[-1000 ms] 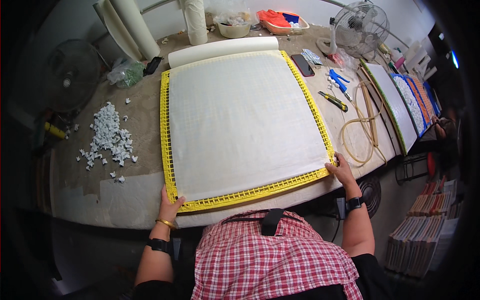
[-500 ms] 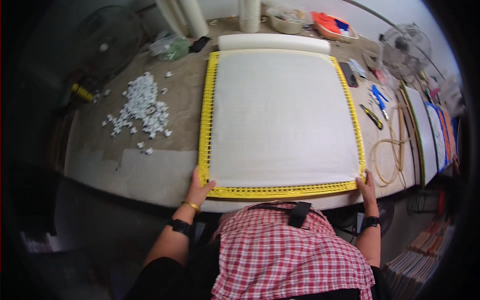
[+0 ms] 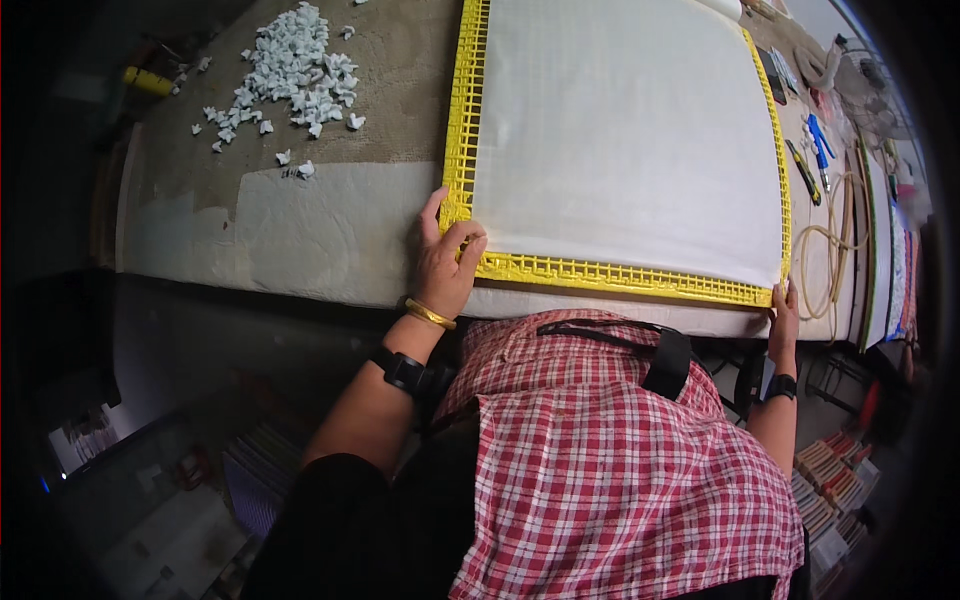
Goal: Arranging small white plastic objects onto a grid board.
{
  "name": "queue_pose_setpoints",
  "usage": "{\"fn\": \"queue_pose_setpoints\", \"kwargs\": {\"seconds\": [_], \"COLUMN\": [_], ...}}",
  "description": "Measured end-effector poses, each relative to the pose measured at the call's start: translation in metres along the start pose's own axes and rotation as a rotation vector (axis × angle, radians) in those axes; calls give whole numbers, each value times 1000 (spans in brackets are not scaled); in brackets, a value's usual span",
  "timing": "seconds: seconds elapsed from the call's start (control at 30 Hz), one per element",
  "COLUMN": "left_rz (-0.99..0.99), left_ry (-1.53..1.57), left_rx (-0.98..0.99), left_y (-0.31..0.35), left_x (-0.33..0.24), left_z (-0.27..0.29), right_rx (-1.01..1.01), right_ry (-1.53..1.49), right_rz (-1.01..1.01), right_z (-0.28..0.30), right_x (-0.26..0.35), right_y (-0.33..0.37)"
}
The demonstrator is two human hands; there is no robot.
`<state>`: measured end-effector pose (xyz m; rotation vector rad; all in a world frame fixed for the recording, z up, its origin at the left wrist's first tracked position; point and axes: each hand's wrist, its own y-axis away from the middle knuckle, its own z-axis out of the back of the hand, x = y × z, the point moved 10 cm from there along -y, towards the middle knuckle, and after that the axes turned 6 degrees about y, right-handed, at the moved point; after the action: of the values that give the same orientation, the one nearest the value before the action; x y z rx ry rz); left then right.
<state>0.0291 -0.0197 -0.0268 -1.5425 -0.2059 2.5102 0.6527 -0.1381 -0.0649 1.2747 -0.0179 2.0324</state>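
Observation:
A large frame with a yellow, slotted border [image 3: 610, 271] lies on the table, a smooth white sheet [image 3: 630, 130] spread across its inside. At the near left corner my left hand [image 3: 447, 262] is closed on the border, with bent fingertips at the sheet's corner and another finger along the outer side. My right hand [image 3: 785, 312] grips the near right corner; part of its fingers is hidden by the frame. A white roll [image 3: 722, 7] shows in part at the frame's far end.
A pile of small white plastic pieces [image 3: 300, 70] lies left of the frame on the worn tabletop [image 3: 330, 220]. To the right are a yellow-and-black utility knife [image 3: 803, 172], a blue-handled tool [image 3: 820, 145] and coiled tan tubing [image 3: 822, 238]. Panels [image 3: 878, 240] stand at the right edge.
The view has tilted down and shifted left, so the table's far side is mostly out of sight. My left fingers have bent in at the corner; my right hand still holds its corner.

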Motion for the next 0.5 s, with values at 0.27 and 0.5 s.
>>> {"fn": "queue_pose_setpoints", "kwargs": {"seconds": [0.27, 0.5], "left_rz": [-76, -39], "left_ry": [-54, -108], "left_rx": [36, 51], "left_y": [1, -2], "left_x": [-2, -6], "left_z": [-3, -2], "right_rx": [-423, 643], "right_ry": [134, 383], "right_rz": [197, 941], "right_z": [54, -249], "right_x": [-1, 228], "right_y": [18, 205]}}
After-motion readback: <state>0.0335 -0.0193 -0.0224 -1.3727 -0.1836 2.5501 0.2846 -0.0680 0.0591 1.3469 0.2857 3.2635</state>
